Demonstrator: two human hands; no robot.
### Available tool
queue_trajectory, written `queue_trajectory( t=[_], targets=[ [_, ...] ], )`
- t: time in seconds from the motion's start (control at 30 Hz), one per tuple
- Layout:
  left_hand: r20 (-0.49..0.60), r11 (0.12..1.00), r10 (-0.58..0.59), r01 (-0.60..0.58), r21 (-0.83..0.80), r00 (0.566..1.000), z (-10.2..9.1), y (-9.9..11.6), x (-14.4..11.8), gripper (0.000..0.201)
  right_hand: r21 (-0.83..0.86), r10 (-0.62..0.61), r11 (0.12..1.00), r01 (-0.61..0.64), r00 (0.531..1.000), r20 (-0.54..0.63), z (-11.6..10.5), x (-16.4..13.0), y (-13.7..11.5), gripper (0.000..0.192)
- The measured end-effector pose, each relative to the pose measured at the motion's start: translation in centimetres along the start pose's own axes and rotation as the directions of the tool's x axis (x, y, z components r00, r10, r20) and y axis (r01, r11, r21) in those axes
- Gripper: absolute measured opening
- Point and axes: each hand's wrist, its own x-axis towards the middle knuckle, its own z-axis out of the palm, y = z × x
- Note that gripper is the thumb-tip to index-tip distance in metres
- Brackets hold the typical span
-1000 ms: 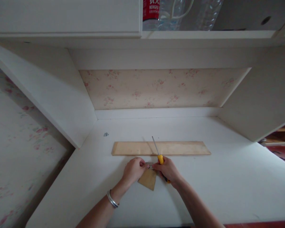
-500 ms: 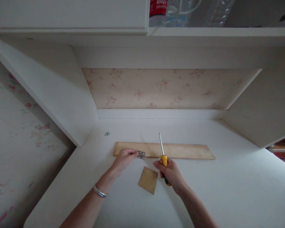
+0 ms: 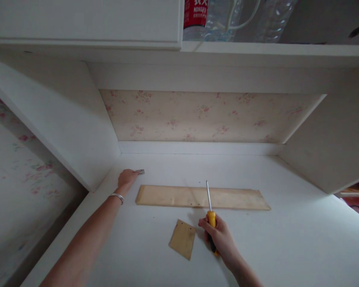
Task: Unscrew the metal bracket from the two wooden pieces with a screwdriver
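Toward the back left of the white desktop, my left hand (image 3: 127, 178) pinches a small metal hinge (image 3: 141, 172) by one end. A bracelet circles that wrist. My right hand (image 3: 217, 233) is wrapped round a screwdriver (image 3: 211, 217) with a yellow and black handle, its shaft pointing up and away over the long board. The long, thin wooden board (image 3: 167, 196) lies flat across the desktop, with two small holes near its front edge. In front of it rests a small wooden piece (image 3: 182, 239), also with two holes, just left of my right hand.
A white upright panel (image 3: 62, 115) bounds the desktop (image 3: 131, 251) on the left, another panel (image 3: 326, 147) on the right. Overhead, a cabinet shelf (image 3: 272, 48) holds plastic bottles, one with a red label (image 3: 195, 14). Floral wallpaper (image 3: 179, 115) covers the back.
My left hand has carried the hinge left and back, off the long board, to where small screws lay; they are now hidden. My right hand still grips the screwdriver. The view has tilted up slightly.
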Motion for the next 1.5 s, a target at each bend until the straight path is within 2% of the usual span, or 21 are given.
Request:
queue_trajectory(
  t=[0.13, 0.2, 0.27, 0.3, 0.33, 0.37, 0.43, 0.47, 0.5, 0.53, 0.6, 0.63, 0.8, 0.9, 1.0, 1.13, 1.27, 1.33, 1.43, 1.5],
  targets=[
    [0.036, 0.979, 0.056, -0.062, 0.194, 0.998, 0.0, -0.1, 0.5, 0.043, 0.011, -0.009, 1.0, 0.009, 1.0, 0.011, 0.0, -0.2, 0.5, 0.031],
    [0.005, 0.965, 0.119, -0.117, 0.234, 0.993, -0.1, 0.4, 0.1, 0.04, 0.019, -0.024, 1.0, 0.023, 1.0, 0.017, 0.0, -0.2, 0.9, 0.031],
    [-0.03, 0.938, 0.252, -0.237, 0.254, 0.967, -0.1, 1.5, -1.4, 0.035, 0.035, -0.028, 0.999, 0.027, 0.999, 0.021, -0.1, -0.2, 1.2, 0.031],
    [-0.028, 0.907, 0.357, -0.339, 0.252, 0.934, -0.1, 2.2, -2.5, 0.033, 0.045, -0.023, 0.999, 0.022, 0.999, 0.024, -0.1, -0.1, 1.3, 0.031],
    [0.01, 0.852, 0.48, -0.469, 0.233, 0.877, 0.0, 3.0, -4.0, 0.033, 0.053, -0.016, 0.998, 0.015, 1.0, 0.026, -0.2, -0.1, 1.3, 0.031],
    [0.072, 0.766, 0.613, -0.614, 0.191, 0.787, 0.2, 3.8, -5.6, 0.034, 0.058, -0.011, 0.998, 0.01, 1.0, 0.028, -0.2, -0.1, 1.3, 0.032],
    [0.265, 0.508, 0.814, -0.855, 0.104, 0.516, 0.8, 5.1, -9.1, 0.04, 0.063, -0.014, 0.998, 0.012, 1.0, 0.028, -0.3, 0.0, 1.1, 0.032],
    [0.347, 0.4, 0.849, -0.914, 0.07, 0.398, 1.2, 5.7, -10.6, 0.047, 0.065, -0.019, 0.998, 0.018, 0.999, 0.026, -0.3, 0.0, 1.1, 0.033],
    [0.398, 0.328, 0.859, -0.943, 0.055, 0.322, 1.6, 6.1, -11.9, 0.057, 0.067, -0.022, 0.998, 0.021, 0.999, 0.024, -0.3, 0.0, 1.0, 0.033],
    [0.445, 0.275, 0.855, -0.96, 0.043, 0.265, 2.0, 6.4, -13.0, 0.065, 0.065, -0.023, 0.998, 0.021, 1.0, 0.022, -0.3, 0.0, 0.9, 0.033],
    [0.514, 0.208, 0.836, -0.978, 0.024, 0.191, 2.9, 6.9, -14.0, 0.071, 0.06, -0.025, 0.998, 0.023, 0.999, 0.022, -0.3, -0.1, 0.9, 0.034],
    [0.535, 0.194, 0.827, -0.981, 0.02, 0.174, 3.3, 7.1, -14.1, 0.07, 0.059, -0.028, 0.998, 0.026, 0.999, 0.021, -0.3, -0.1, 0.9, 0.034],
    [0.605, 0.22, 0.777, -0.975, -0.004, 0.173, 4.4, 8.4, -12.9, 0.069, 0.097, -0.045, 0.994, 0.043, 0.999, 0.025, -0.5, -0.2, 0.9, 0.035],
    [0.616, 0.228, 0.774, -0.972, -0.058, 0.145, 4.0, 9.5, -11.8, 0.061, 0.134, -0.028, 0.991, 0.024, 0.999, 0.03, -0.5, -0.1, 0.7, 0.035],
    [0.593, 0.249, 0.788, -0.966, -0.063, 0.165, 3.0, 10.8, -10.0, 0.062, 0.184, -0.016, 0.983, 0.01, 0.999, 0.029, -0.6, 0.0, 0.7, 0.035],
    [0.542, 0.3, 0.805, -0.954, -0.022, 0.241, 1.4, 11.8, -5.5, 0.071, 0.257, -0.015, 0.966, 0.008, 1.0, 0.026, -0.6, 0.2, 1.0, 0.035],
    [0.541, 0.361, 0.778, -0.932, 0.03, 0.319, -0.2, 11.4, -0.3, 0.073, 0.256, -0.019, 0.967, 0.019, 1.0, 0.0, -0.6, 0.4, 1.2, 0.034],
    [0.544, 0.413, 0.746, -0.908, 0.073, 0.383, -1.0, 10.8, 1.9, 0.074, 0.213, -0.039, 0.976, 0.042, 0.999, -0.018, -0.5, 0.3, 1.3, 0.033],
    [0.543, 0.517, 0.669, -0.843, 0.149, 0.507, -1.9, 9.5, 4.4, 0.072, 0.12, -0.07, 0.99, 0.073, 0.997, -0.027, -0.5, 0.2, 1.3, 0.032],
    [0.526, 0.533, 0.648, -0.821, 0.203, 0.551, -2.3, 8.5, 5.7, 0.071, 0.073, -0.074, 0.994, 0.077, 0.997, -0.036, -0.5, 0.2, 1.3, 0.031]
  ],
)
